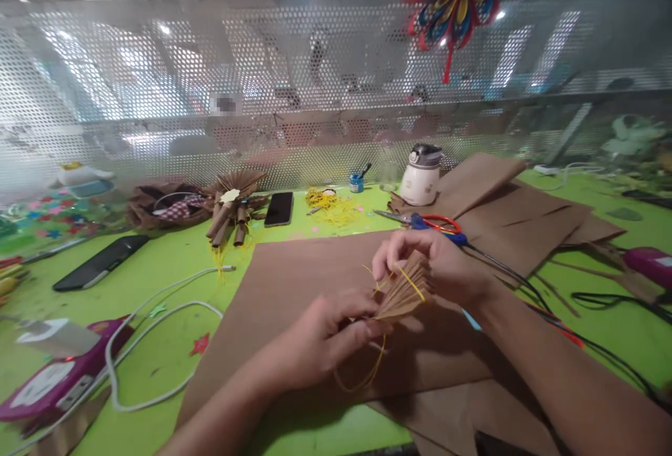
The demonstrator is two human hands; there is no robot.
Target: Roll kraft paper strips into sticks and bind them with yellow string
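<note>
My two hands hold a pleated fan of brown paper (403, 293) above a large brown paper sheet (294, 288) on the green table. My left hand (325, 333) pinches the fan's narrow end, fingers closed. My right hand (435, 263) is closed over the fan's wide top edge. A thin yellow string (367, 372) runs across the pleats and loops down below my left hand.
Scissors with red and blue handles (435, 223) and a white lidded jar (421, 176) lie behind. More brown sheets (525, 211) are stacked at right. Rolled brown paper pieces (231, 214), two dark phones (279, 209), white cables (157, 316), black cables (603, 344) and a perforated metal screen (262, 92) surround.
</note>
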